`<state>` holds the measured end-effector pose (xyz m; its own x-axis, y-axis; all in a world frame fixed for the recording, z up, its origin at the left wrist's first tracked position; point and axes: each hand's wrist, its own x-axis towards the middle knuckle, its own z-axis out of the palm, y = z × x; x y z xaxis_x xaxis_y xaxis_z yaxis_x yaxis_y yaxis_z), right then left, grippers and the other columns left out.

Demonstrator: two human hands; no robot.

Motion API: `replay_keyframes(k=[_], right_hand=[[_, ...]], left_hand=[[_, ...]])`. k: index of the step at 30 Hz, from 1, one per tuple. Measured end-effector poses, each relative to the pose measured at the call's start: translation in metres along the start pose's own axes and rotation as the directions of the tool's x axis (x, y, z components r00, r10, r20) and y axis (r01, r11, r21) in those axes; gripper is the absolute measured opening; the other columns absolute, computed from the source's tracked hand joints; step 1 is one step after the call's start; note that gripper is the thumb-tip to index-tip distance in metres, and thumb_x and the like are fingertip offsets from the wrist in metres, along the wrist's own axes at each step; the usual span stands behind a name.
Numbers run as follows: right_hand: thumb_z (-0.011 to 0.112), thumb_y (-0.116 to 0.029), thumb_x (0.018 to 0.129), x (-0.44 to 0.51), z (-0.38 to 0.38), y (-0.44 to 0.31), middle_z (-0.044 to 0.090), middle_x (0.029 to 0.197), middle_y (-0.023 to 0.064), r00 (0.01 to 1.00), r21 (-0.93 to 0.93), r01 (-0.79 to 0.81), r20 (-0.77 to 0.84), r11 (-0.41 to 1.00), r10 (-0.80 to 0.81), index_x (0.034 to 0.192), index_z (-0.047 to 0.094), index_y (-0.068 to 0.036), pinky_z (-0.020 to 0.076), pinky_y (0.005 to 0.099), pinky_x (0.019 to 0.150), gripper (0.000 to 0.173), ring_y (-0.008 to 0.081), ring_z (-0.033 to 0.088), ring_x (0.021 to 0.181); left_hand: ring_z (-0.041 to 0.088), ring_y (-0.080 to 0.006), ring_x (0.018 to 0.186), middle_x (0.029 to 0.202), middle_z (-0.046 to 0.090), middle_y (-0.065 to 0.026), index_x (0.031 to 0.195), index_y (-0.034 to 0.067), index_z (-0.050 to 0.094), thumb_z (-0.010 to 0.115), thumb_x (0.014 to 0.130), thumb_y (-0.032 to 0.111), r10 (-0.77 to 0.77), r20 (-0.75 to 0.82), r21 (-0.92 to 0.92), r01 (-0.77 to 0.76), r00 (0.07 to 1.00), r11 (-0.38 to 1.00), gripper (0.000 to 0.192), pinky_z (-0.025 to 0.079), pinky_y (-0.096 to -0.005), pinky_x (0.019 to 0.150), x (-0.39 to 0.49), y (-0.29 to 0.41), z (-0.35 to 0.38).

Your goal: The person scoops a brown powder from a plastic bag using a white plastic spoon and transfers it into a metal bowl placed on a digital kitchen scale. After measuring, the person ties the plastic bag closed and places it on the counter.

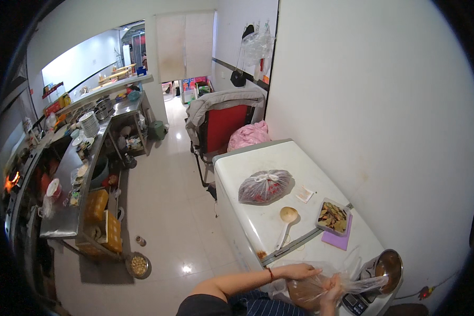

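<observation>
A clear plastic bag (302,292) with brown contents lies at the near end of a white chest freezer (320,158). My left hand (300,271), with a thin band at the wrist, grips the bag's upper side. Around its gathered neck closes my right hand (332,291), and the loose end of the plastic sticks out to the right towards a steel pot (395,266). A dark digital scale (354,304) sits by the right hand, below the pot. Beyond my hands are a pale ladle (288,215) and a plastic tub of dried leaves (333,217) on a purple sheet (339,240).
A tied bag of dark red contents (265,186) and a small packet (304,194) lie farther along the freezer. Behind it stands a red-backed chair (225,126). Leftward are a steel counter (63,213), a burner flame (12,182) and a floor bowl (138,265).
</observation>
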<state>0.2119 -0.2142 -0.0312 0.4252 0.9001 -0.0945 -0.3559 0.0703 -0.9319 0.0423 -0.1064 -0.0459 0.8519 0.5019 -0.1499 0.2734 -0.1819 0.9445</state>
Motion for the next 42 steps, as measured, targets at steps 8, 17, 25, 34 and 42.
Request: replay_keyframes(k=[8,17,25,34,42], right_hand=[[0.042,-0.043,0.103,-0.003,0.029,-0.064,0.025,0.052,-0.0036,0.9,-0.018,0.105,0.428,0.994,-0.087,0.064,0.03,-0.017,0.0192,0.0275,0.046,0.048,0.01,0.021,0.045],[0.032,-0.044,0.105,0.002,0.06,-0.049,0.03,0.052,-0.0023,0.827,-0.057,0.013,0.561,0.998,0.021,0.064,0.03,-0.017,0.0256,0.026,0.052,0.049,0.011,0.026,0.05],[0.037,-0.044,0.104,0.011,0.061,-0.055,0.027,0.051,-0.0033,0.994,0.03,-0.06,0.097,0.998,0.056,0.061,0.029,-0.017,0.0223,0.0257,0.048,0.051,0.0099,0.024,0.046],[0.041,-0.042,0.104,0.016,0.057,-0.029,0.024,0.051,-0.0041,0.923,0.206,0.215,-0.364,0.955,-0.129,0.059,0.026,-0.018,0.0168,0.0276,0.047,0.053,0.0099,0.022,0.046],[0.04,-0.043,0.104,0.019,0.036,-0.023,0.024,0.051,-0.0045,0.927,0.26,0.165,-0.372,0.951,-0.059,0.058,0.026,-0.018,0.0168,0.0277,0.048,0.054,0.0095,0.022,0.047]], left_hand=[[0.059,-0.0183,0.116,0.131,0.059,-0.013,0.136,0.002,0.05,0.039,0.103,0.046,-0.213,0.352,-0.897,0.394,0.911,0.203,0.056,0.047,-0.0353,0.101,-0.053,0.042,0.002],[0.045,-0.0241,0.13,0.143,0.047,-0.009,0.142,0.004,0.041,0.042,0.103,0.032,0.389,0.085,-0.993,0.11,0.917,-0.043,0.048,0.033,-0.0404,0.114,0.003,-0.059,0.018],[0.052,-0.0285,0.123,0.136,0.053,-0.0152,0.138,0.003,0.045,0.052,0.097,0.037,-0.126,-0.064,-0.985,-0.042,0.99,0.17,0.053,0.041,-0.0428,0.108,-0.008,-0.005,0.006],[0.052,-0.0278,0.123,0.134,0.052,-0.0129,0.143,0.008,0.038,0.062,0.089,0.023,-0.159,-0.244,-0.914,-0.172,0.957,0.367,0.061,0.043,-0.0418,0.105,0.0,0.007,0.024],[0.045,-0.0285,0.128,0.144,0.04,-0.0121,0.152,0.012,0.021,0.066,0.088,0.026,-0.003,-0.31,-0.834,-0.271,0.951,0.481,0.079,0.037,-0.0448,0.109,-0.029,0.026,-0.009]])
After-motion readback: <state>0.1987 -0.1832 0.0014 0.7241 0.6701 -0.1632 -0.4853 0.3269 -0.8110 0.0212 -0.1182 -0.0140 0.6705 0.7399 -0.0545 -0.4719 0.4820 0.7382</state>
